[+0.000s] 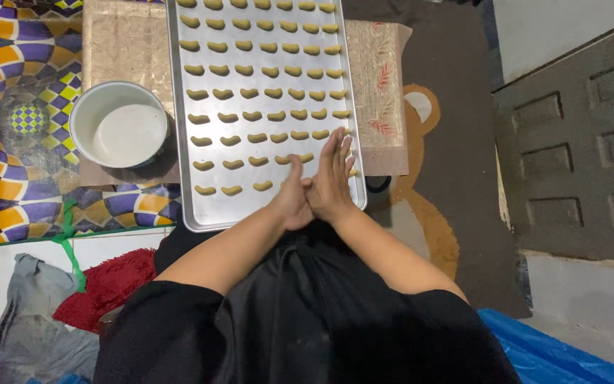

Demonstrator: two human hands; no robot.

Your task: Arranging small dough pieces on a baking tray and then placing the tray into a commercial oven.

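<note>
Baking tray [214, 206] is the biggest thing I see: a long silver sheet lying on a low table [385, 78] with a pale patterned cover, running away from me. Rows of small crescent-shaped dough pieces [250, 116] fill most of it, each apart from its neighbours. The near right corner of the tray sits under my two hands, which are pressed palm to palm above it. My right hand [333, 178] has its fingers [338, 149] stretched flat, pointing up the tray over the nearest rows; my left hand [293, 195] lies against it, fingers flat too. I cannot tell whether a piece of dough sits between the palms. Left of the tray a round white bowl [121, 124] holds something white. Below it lie a colourful patterned mat [8, 142] and a red cloth [111, 284].
</note>
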